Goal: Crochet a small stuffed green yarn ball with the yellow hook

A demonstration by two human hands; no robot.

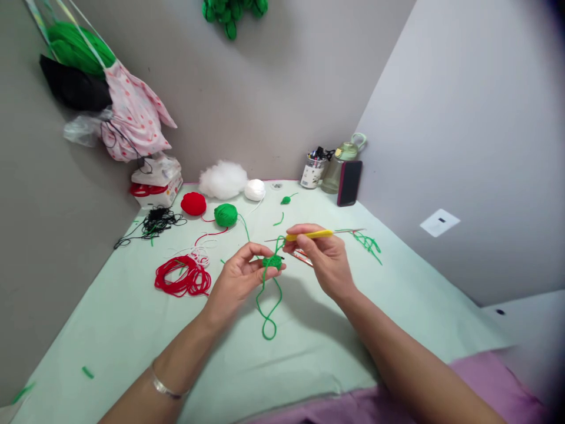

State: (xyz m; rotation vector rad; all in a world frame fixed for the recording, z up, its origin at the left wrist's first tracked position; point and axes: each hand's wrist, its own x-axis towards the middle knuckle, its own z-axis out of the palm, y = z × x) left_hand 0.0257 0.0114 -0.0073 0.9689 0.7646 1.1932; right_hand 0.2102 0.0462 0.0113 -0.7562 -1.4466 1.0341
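My left hand pinches a small green crocheted piece between thumb and fingers, just above the pale green table. A loop of green yarn hangs from the piece down to the table. My right hand is closed on a yellow-handled crochet hook, held level, its metal tip pointing left over the green piece. The green strand runs back to a green yarn ball.
A red yarn ball, white ball, white stuffing, loose red yarn and black yarn lie left and behind. A pen cup, bottle and phone stand in the far right corner. Green scraps lie right.
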